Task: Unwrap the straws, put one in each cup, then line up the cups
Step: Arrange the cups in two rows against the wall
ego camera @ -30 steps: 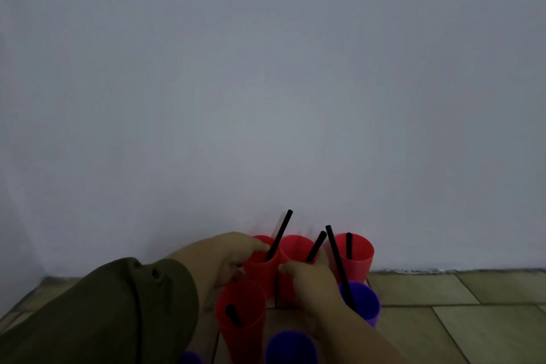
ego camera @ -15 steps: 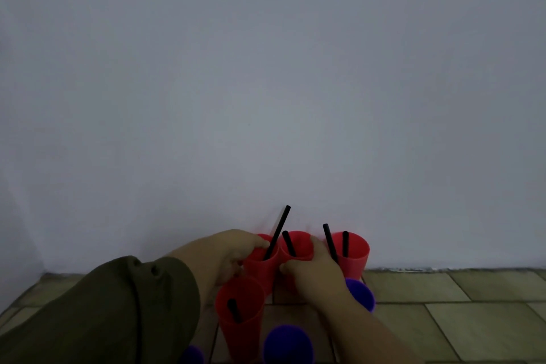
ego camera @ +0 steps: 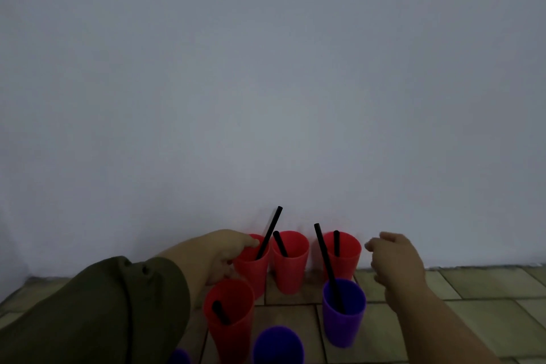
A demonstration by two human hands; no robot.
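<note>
Against the base of the pale grey wall (ego camera: 266, 83), on the tiled floor (ego camera: 487, 319), I see three red plastic cups in a row: the left red cup (ego camera: 252, 267), the middle red cup (ego camera: 290, 260) and the right red cup (ego camera: 344, 254), each with a black straw. My left hand (ego camera: 227, 254), in an olive sleeve (ego camera: 97, 313), grasps the left red cup at its rim, beside the long black straw (ego camera: 269, 233). My right hand (ego camera: 397, 258) hangs released, fingers loosely curled, just right of the right red cup, touching nothing. Nearer me stand a fourth red cup (ego camera: 230, 322) and a purple plastic cup (ego camera: 344, 312), each holding a straw. A second purple cup (ego camera: 279, 344) sits at the bottom edge; I cannot tell its contents.
</note>
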